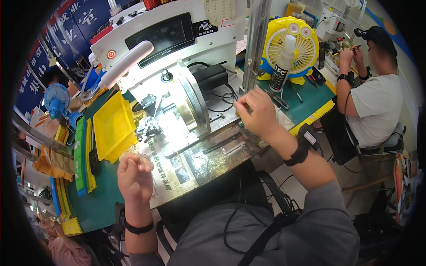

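My left hand (134, 176) is raised over the front of the bench, fingers curled and thumb against them; anything in it is too small to make out. Out to the right, my right hand (258, 113) is closed in a pinch at the machine's right side, and what it holds is hidden. Between and beyond them stands a white bench machine (216, 56) with a dark screen (162, 39) and a round metal drum (190, 101). A lamp (128, 65) lights small metal fittings (148, 128) left of the drum. Paper sheeting (165, 175) covers the bench before it.
A yellow bin (103, 133) sits left of the machine, with green and yellow trays (80, 155) beside it. To the right are a yellow fan (306, 51), a spray bottle (279, 77) and hand tools (316, 77). Another person (375, 102) works at the far right.
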`<state>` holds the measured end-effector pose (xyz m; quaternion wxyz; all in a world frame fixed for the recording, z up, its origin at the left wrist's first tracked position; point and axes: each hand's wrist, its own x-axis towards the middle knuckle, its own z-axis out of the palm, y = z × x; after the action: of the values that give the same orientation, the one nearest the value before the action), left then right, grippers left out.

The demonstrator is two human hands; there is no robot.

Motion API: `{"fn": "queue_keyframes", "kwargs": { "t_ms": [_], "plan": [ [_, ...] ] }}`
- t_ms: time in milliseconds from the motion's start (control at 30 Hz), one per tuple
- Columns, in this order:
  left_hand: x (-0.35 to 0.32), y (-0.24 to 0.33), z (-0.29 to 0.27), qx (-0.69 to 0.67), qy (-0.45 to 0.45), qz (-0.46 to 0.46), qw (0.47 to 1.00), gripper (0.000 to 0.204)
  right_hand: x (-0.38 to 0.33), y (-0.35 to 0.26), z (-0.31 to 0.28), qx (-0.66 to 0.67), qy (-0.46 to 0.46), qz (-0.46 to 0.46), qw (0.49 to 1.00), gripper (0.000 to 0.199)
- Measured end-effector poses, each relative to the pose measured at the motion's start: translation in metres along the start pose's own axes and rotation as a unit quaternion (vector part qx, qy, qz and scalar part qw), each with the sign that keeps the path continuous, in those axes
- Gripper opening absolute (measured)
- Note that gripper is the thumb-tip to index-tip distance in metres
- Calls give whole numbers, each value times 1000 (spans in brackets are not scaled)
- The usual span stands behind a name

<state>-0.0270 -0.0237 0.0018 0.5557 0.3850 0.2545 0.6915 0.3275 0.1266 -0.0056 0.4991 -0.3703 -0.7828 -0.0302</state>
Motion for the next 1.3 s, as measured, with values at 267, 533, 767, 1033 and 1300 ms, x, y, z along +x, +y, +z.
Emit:
{"fn": "queue_keyframes", "kwargs": {
  "t_ms": [267, 533, 767, 1033, 1300],
  "plan": [
    [0, -4, -11, 10, 9, 4, 1000, 16, 3, 0, -6, -90, 41, -14, 995, 12],
    [1, 19, -24, -31, 29, 37, 998, 15, 20, 1, 14, -2, -11, 22, 1000, 12],
    [-18, 44, -58, -18, 107, 55, 993, 13, 26, -38, -5, 1, 35, -68, 997, 27],
    [-40, 37, -71, 15, 135, 33, 990, 19, 6, -105, -4, 158, -49, -104, 981, 25],
    [-68, 44, -99, 45, 174, 49, 983, 19, -13, -180, 57, 229, -370, -170, 884, 24]
  ]
}}
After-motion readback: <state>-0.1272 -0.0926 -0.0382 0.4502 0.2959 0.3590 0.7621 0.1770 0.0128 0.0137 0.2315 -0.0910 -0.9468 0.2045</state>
